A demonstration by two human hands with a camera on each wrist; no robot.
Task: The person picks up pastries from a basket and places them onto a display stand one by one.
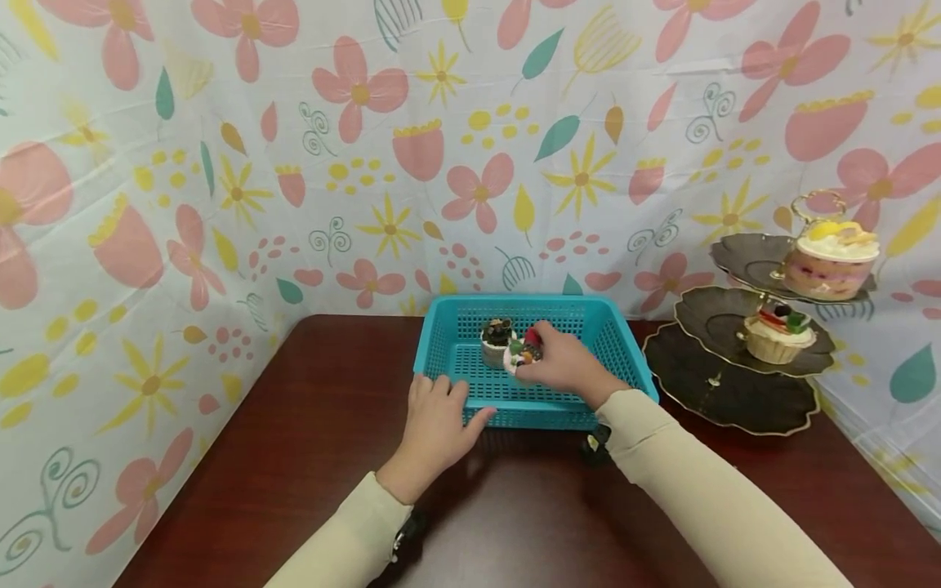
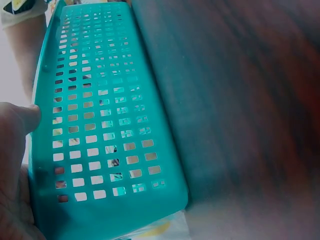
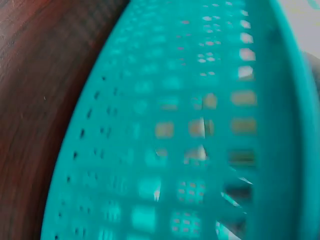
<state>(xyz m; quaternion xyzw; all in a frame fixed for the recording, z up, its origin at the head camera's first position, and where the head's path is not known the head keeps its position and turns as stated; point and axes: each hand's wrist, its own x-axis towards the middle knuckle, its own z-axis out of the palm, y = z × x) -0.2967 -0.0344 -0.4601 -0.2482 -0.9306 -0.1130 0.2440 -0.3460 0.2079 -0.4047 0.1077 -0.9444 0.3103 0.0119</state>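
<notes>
From the head view I see two pale sleeves [image 1: 702,490] rising from the bottom edge over a dark red-brown table [image 1: 331,400]. At lower centre the left hand [image 1: 439,420] rests on the near left corner of a turquoise basket [image 1: 529,418], fingers a little apart over the rim and thumb spread to the right; my left wrist view shows the thumb touching that rim. Right of centre, the right hand [image 1: 562,359] pinches a fruit-topped cupcake [image 1: 522,358] within the basket's outline; I cannot tell whether its base touches the basket floor. The right wrist view gives me mostly blurred basket wall. Just left of the pinched one, a dark-topped cupcake [image 1: 496,347] stands upright in the basket. At the right of the frame, a three-tier stand [image 1: 735,400] bears a yellow-topped cake cup [image 1: 831,265] on top and a red-and-green-topped cupcake [image 1: 778,336] in the middle. Floral cloth [image 1: 294,122] fills the background.
</notes>
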